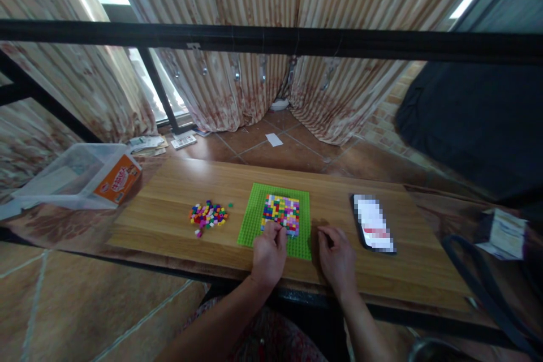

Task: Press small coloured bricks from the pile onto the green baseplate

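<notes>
Two curled grips, left hand [270,254] at bricks [282,209], right hand [338,257] beside board [253,220], holds unclear: best press squarely down.

- In front of me stretches a long, rectangular board of light brown, grained wood [169,184], its surface shiny at the far left.
- Toward my left on it lies a loose heap of small, multicoloured plastic bricks [209,216].
- Just beside the heap sits one small green piece [230,205], apart.
- Around the middle lies a flat, bright green studded baseplate [251,222].
- Toward my right, a dark-edged rectangular phone [372,223] lies screen up, lit.
</notes>
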`<state>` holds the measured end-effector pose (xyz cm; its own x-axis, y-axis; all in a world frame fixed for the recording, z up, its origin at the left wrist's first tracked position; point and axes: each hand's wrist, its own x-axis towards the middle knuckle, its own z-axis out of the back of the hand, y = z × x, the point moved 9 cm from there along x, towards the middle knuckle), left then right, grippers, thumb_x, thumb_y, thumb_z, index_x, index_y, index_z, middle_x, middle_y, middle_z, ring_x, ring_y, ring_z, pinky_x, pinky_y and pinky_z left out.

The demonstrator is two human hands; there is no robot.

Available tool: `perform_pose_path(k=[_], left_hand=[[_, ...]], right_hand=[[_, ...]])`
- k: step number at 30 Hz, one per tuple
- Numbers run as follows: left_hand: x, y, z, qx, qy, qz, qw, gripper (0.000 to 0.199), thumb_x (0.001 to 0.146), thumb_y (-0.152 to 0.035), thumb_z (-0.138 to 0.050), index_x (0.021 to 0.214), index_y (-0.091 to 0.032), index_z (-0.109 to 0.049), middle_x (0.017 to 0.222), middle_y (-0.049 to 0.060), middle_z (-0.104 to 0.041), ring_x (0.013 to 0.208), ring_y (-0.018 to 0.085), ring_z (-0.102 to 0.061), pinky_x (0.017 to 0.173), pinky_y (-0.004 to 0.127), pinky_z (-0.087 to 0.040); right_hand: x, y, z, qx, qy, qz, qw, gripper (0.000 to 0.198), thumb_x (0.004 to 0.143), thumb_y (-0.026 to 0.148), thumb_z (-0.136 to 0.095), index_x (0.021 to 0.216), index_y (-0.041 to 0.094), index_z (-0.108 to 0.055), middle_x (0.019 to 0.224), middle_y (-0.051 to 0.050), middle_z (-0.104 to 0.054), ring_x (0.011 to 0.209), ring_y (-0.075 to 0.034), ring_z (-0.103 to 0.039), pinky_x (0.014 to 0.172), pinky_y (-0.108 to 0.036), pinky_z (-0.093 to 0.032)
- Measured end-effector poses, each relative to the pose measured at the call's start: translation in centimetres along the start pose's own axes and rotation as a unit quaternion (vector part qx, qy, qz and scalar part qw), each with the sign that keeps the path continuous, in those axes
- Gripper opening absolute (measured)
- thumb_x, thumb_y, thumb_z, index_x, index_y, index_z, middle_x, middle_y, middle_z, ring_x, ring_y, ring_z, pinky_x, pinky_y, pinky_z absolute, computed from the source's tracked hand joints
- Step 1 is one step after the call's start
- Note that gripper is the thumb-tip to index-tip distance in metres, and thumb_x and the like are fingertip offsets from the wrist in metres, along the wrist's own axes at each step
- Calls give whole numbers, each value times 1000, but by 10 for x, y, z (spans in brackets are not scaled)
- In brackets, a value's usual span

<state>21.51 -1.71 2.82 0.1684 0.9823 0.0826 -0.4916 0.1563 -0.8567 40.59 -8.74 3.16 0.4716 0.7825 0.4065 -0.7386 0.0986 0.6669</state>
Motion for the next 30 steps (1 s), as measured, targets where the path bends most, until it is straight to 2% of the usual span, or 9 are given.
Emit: perform_pose_path(k=[6, 16, 19, 23, 26, 30], left_hand=[[3, -7, 2, 48, -26, -26, 998, 17, 92, -29, -47, 78, -21, -53, 68, 0, -65, 61, 13, -63, 58, 22, -40], [0, -16, -1, 118, -56, -100, 986, 24, 92, -23, -44, 70, -21, -53, 56, -2, -58, 50, 11, -56, 53, 22, -35], [1, -16, -4, 128, -60, -102, 985, 25, 91, -20, -43, 67, -21, -52, 53, -3, -56, 47, 10, -53, 52, 22, -33], [2, -14, -2, 93, -32, -76, 992, 24, 94, -26, -42, 73, -21, -54, 57, -3, -58, 49, 10, -54, 52, 22, -34], [-1, -15, 11, 52, -12, -66, 996, 23, 96, -31, -39, 85, -22, -57, 66, -1, -63, 56, 11, -59, 57, 21, -39], [-6, -7, 47, 36, -14, -68, 997, 23, 96, -31, -39, 92, -22, -60, 76, 1, -66, 69, 13, -63, 65, 21, -44]], right_hand=[[0, 0, -1, -3, 1, -1, 1000, 31, 93, 37, -45, 90, 16, -68, 94, -12, -68, 89, -22, -62, 82, -37, -49], [-1, 0, -2, 1, 2, -2, 1000, 31, 93, 37, -44, 89, 17, -67, 92, -11, -67, 86, -22, -62, 80, -36, -49], [-2, -2, -3, 2, -5, 3, 1000, 32, 93, 38, -44, 90, 16, -67, 94, -12, -67, 88, -22, -62, 81, -36, -49], [-2, -4, -5, 0, 1, 8, 1000, 33, 93, 39, -43, 90, 17, -68, 94, -12, -67, 88, -22, -62, 81, -37, -50], [-2, -4, -4, -2, -2, 17, 1000, 35, 93, 41, -43, 91, 17, -67, 94, -12, -67, 88, -23, -62, 81, -38, -50], [-2, -3, -3, -5, 6, 22, 1000, 37, 93, 45, -44, 93, 16, -67, 97, -12, -67, 91, -23, -62, 83, -39, -49]])
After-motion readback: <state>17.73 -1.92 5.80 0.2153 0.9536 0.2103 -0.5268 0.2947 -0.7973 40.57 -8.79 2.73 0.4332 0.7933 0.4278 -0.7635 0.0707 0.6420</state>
